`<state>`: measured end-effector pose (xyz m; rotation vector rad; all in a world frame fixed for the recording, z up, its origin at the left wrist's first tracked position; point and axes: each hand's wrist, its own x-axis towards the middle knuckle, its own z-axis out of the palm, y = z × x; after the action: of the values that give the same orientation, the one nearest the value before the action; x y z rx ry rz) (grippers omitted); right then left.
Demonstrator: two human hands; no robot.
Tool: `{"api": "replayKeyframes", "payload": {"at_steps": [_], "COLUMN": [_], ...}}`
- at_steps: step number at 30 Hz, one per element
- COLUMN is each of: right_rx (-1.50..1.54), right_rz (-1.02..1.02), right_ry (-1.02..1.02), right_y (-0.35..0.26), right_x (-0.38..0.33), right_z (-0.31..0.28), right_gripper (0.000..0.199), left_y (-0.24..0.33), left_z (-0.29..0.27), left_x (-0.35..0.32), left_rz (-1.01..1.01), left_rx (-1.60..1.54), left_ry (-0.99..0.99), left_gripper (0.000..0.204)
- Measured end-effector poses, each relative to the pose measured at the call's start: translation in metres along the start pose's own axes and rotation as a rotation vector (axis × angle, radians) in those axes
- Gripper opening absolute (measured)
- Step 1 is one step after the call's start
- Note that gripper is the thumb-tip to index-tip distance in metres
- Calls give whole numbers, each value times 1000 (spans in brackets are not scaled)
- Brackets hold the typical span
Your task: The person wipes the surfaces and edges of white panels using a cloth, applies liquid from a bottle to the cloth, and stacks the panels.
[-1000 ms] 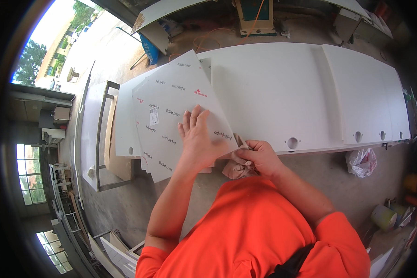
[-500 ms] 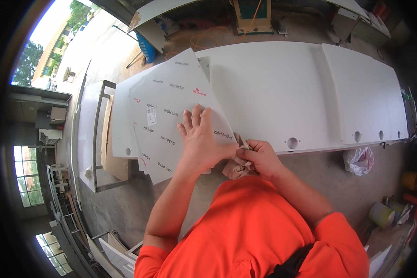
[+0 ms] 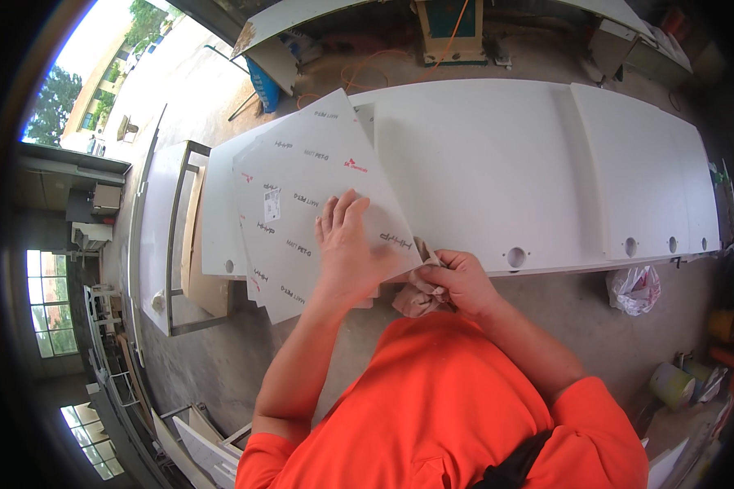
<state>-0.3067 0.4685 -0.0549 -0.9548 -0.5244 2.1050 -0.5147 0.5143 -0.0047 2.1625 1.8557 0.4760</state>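
A stack of white panels (image 3: 302, 143), the top one covered in printed film, lies askew on larger white boards (image 3: 473, 163). My left hand (image 3: 347, 253) is on the printed face near its right corner, with fingers stretched out and nothing in them. Just right of that corner, my right hand (image 3: 465, 285) is closed around a crumpled brownish cloth (image 3: 422, 300). Part of the cloth sticks up against the panel's edge, and my fingers hide some of it. A small white label (image 3: 271, 204) is stuck on the panel.
Round holes, such as this hole (image 3: 516, 257), line the boards' near edge. A plastic bag (image 3: 634, 289) hangs or lies beyond that edge on the right. To the left stands a metal frame (image 3: 171, 261). Tins (image 3: 671, 385) stand at the lower right; an orange hose (image 3: 367, 59) crosses the far floor.
My left hand has shifted slightly on the panel, and its fingers have drawn closer together. The right hand keeps its hold on the cloth. The whole view has moved a little.
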Motion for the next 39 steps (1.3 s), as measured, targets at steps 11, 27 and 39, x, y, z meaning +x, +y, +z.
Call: {"api": "replayKeyframes", "payload": {"at_steps": [11,27,39], "right_rx": [-79,-33,-76], "right_rz": [53,60,51], "right_ry": [49,26,119], "right_y": [-4,-15,-3], "right_x": [-1,-7,2], "right_z": [-1,7,2], "right_gripper": [19,7,14], "left_y": [41,25,31], "left_z": [-1,-4,-2], "left_x": [-21,-18,-14], "left_rz": [126,-124,7], "left_rx": [-5,-376,-123], "left_ry": [-165,-154,-217], "left_gripper": [14,19,19]}}
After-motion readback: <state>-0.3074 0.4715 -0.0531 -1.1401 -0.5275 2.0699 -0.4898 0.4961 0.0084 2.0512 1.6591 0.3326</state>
